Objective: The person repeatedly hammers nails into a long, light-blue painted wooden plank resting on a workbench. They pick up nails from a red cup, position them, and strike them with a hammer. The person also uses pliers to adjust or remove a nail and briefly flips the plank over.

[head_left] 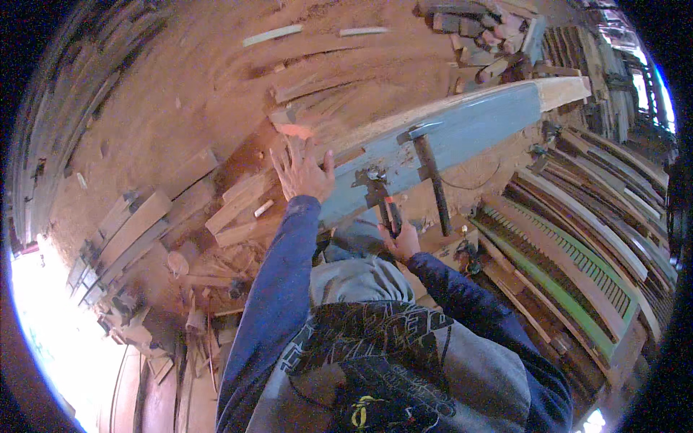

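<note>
A long blue-painted board [476, 133] with bare wood at its far end lies slantwise before me. My left hand [304, 169] is open, its fingers spread, at the board's near left end. Whether its palm presses on the wood cannot be seen. In my right hand [402, 242], closed around it, is a hand tool with a black and orange handle [393, 215]. Its dark metal head reaches over the blue surface beside some small bits; its exact kind is unclear. A hammer [433, 177] lies across the board to the right, its head on the blue paint.
Wooden blocks [242, 206] and offcuts lie left of the board on sawdust-brown ground. Stacked planks and a green slatted frame [570, 245] fill the right side. A heap of wood scraps [484, 29] sits at the far right.
</note>
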Action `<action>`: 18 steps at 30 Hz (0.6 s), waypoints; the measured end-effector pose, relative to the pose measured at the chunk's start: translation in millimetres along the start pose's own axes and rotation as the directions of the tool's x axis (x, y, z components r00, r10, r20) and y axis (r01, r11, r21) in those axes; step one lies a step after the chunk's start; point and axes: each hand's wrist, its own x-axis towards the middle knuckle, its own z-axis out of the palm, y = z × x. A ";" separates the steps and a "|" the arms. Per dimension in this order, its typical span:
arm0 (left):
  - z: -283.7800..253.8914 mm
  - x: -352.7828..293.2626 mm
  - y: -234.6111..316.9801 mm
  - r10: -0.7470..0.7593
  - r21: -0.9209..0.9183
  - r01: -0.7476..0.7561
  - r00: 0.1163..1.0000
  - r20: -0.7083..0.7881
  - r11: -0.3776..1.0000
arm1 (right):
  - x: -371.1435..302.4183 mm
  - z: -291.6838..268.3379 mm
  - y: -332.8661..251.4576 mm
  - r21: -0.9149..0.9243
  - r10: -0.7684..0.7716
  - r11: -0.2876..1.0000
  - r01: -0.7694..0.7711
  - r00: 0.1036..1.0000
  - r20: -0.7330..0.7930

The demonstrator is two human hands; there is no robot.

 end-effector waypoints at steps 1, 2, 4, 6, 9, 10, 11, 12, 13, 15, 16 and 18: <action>0.1 1.4 0.2 -0.006 -0.019 0.005 1.000 -0.019 1.000 | 1.0 -1.0 0.8 0.014 0.075 0.997 -0.075 0.996 0.055; 0.1 0.8 -0.3 -0.006 -0.025 0.005 0.999 -0.047 1.000 | -0.7 -3.8 0.7 0.019 0.143 0.989 -0.145 0.985 0.093; 1.6 -0.3 -2.0 -0.034 -0.020 0.033 0.999 -0.041 0.999 | -4.5 -14.9 -2.3 0.008 0.226 0.972 -0.235 0.945 0.237; 4.8 -2.0 -4.7 -0.029 -0.029 0.027 0.996 -0.084 0.999 | -4.7 -31.0 -10.0 0.277 0.230 0.893 -0.355 0.889 0.396; 12.7 -4.3 -9.6 0.006 -0.020 -0.008 0.995 -0.104 1.000 | -5.3 -70.3 -26.8 0.511 0.085 0.739 -0.439 0.813 0.576; 15.4 -4.6 -11.2 0.036 -0.013 -0.039 0.989 -0.143 0.999 | -3.1 -85.0 -32.5 0.493 0.098 0.727 -0.477 0.784 0.613; 17.3 -5.1 -12.8 0.050 -0.040 -0.056 0.989 -0.143 0.998 | 1.8 -96.4 -37.9 0.505 0.047 0.724 -0.471 0.763 0.644; 18.0 -4.4 -14.6 0.079 -0.057 -0.090 0.981 -0.175 0.994 | 12.3 -101.3 -42.1 0.488 0.157 0.482 -0.728 0.620 0.769; 17.6 -3.8 -15.5 0.108 -0.073 -0.125 0.973 -0.206 0.989 | 18.4 -110.4 -45.2 0.418 0.235 0.479 -0.772 0.572 0.786; 13.5 -4.9 -13.6 0.179 -0.040 -0.195 0.952 -0.248 0.980 | 30.0 -130.0 -46.5 0.312 0.307 0.475 -0.823 0.487 0.818; 9.6 -6.7 -10.8 0.213 -0.021 -0.226 0.940 -0.265 0.974 | 36.5 -135.1 -45.7 0.280 0.302 0.483 -0.830 0.458 0.836; -0.3 -13.4 1.4 0.231 -0.151 -0.273 0.941 -0.247 0.950 | 50.3 -138.4 -41.7 0.268 0.230 0.495 -0.827 0.422 0.877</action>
